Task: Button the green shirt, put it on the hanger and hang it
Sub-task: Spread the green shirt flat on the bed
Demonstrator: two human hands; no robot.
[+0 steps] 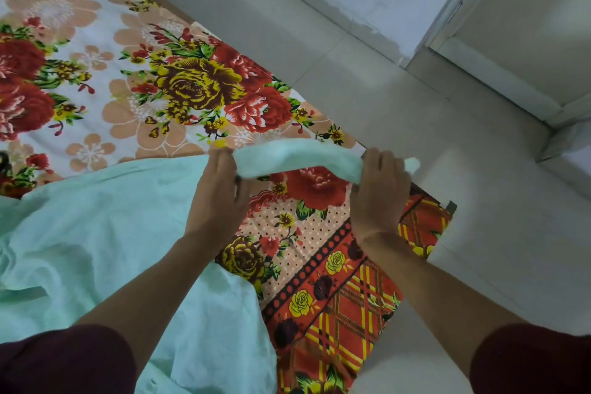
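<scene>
Over the floral bedsheet [153, 41] by the floor [486, 208], left hand [220, 192] and right hand [380, 193] grip the green shirt [96, 233].

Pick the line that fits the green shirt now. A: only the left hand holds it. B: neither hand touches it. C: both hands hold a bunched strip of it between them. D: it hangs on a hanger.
C: the left hand and the right hand each grip one end of a bunched strip of the green shirt over the floral sheet.
</scene>
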